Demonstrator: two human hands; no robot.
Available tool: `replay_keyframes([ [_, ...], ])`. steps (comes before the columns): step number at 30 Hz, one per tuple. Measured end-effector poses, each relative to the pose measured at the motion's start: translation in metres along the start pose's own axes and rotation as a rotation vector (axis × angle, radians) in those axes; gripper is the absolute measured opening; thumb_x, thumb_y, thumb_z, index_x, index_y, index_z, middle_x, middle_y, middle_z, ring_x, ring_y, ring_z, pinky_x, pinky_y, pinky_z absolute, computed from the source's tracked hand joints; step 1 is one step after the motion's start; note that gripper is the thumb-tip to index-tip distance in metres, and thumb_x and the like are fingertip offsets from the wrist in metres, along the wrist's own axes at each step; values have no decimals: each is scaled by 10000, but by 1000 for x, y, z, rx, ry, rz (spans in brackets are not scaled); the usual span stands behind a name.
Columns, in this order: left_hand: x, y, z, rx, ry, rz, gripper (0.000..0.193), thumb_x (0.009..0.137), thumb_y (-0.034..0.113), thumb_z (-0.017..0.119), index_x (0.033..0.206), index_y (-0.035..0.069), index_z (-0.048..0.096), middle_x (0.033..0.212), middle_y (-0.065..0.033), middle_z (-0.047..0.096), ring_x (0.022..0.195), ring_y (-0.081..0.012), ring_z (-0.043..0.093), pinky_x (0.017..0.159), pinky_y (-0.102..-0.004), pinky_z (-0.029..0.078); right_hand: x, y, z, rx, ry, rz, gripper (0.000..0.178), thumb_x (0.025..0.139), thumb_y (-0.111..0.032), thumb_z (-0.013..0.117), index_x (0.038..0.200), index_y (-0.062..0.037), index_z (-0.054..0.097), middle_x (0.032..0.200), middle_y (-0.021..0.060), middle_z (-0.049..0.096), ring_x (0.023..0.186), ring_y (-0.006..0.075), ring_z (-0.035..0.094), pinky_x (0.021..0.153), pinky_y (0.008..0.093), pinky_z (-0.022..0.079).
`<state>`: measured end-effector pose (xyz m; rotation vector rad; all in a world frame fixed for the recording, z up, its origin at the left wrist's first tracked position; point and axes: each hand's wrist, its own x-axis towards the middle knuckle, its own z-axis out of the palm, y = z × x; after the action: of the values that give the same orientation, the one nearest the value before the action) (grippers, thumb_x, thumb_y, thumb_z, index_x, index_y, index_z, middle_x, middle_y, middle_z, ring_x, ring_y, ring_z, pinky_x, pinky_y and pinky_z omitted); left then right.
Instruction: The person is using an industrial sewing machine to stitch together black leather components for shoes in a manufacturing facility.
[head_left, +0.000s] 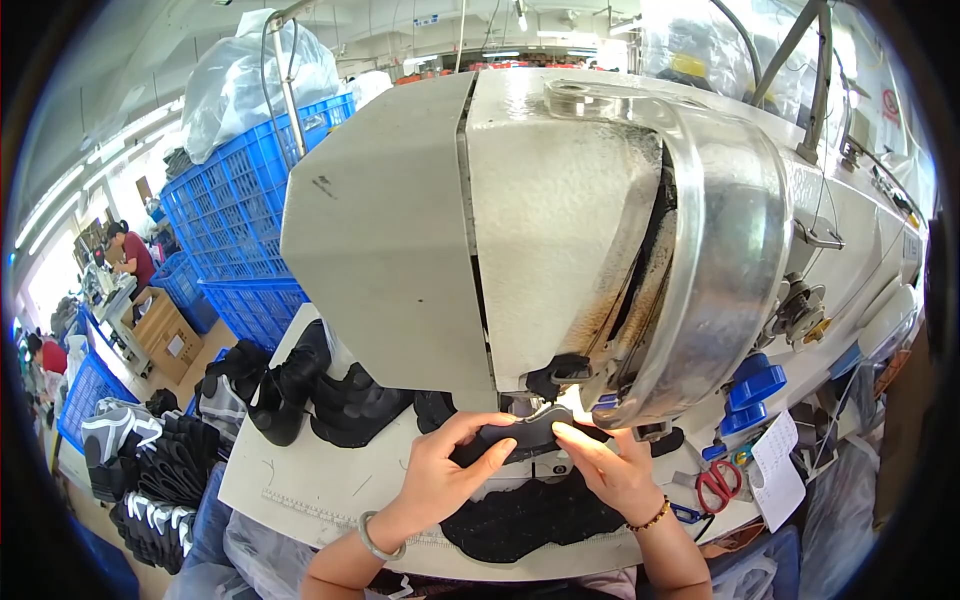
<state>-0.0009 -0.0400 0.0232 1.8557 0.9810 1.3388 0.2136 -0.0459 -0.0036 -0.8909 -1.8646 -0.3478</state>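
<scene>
My left hand (450, 470) pinches the near left edge of a dark shoe-upper piece (530, 434) between thumb and fingers. On the opposite side, my right hand (615, 468) is closed on the same piece, its forefinger and thumb close to a pale curved edge. The piece lies beneath the needle area of a large grey-white sewing machine (570, 220), where a small lamp glows; the needle itself is hard to make out. Just below my hands, a black fabric part (532, 518) rests flat on the white table (330, 490).
Black shoe uppers (358, 405) crowd the table's left side, with stacked grey-and-black uppers (165, 470) beyond. Red-handled scissors (718, 486) and a handwritten paper (777, 470) lie at the right. Blue crates (225, 190) rise behind left; a person (133, 253) works farther off.
</scene>
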Motion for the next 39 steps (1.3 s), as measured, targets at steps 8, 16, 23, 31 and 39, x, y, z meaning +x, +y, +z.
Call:
replay_keyframes([
  [8,0,-2,1,-42,-9,-77,238,842,117,681,1057,36,618,610,39,507,544,-13,387,488,-187,315,-2,-7,-8,-74,-112,32,353,676,-57,769,1003,-182,722,959,31,610,834,163,626,654,271,491],
  [16,2,1,2,-96,-13,-123,237,863,114,659,1070,11,605,598,30,510,546,-6,403,489,-176,309,1,-12,-7,-33,-94,74,361,671,-34,765,1005,-166,720,945,44,615,861,179,624,708,287,486],
  [23,3,11,-4,30,-21,-140,274,835,114,686,1067,-1,599,587,20,497,536,-25,408,488,-187,321,1,-11,-3,-26,-46,56,353,675,-33,760,1007,-148,716,924,41,636,810,166,636,680,288,492],
  [31,2,29,15,590,99,395,292,745,70,709,1025,80,632,1088,-116,551,730,-218,527,632,-287,461,-6,-3,1,36,-44,56,354,683,-38,750,1015,-151,708,900,22,657,738,144,634,699,281,492],
  [39,7,13,16,675,25,605,285,697,90,756,964,62,658,1036,-67,615,734,-193,534,625,-278,443,5,-3,-3,84,-6,-24,378,683,-45,739,1042,-148,686,966,23,646,839,192,610,782,403,428],
])
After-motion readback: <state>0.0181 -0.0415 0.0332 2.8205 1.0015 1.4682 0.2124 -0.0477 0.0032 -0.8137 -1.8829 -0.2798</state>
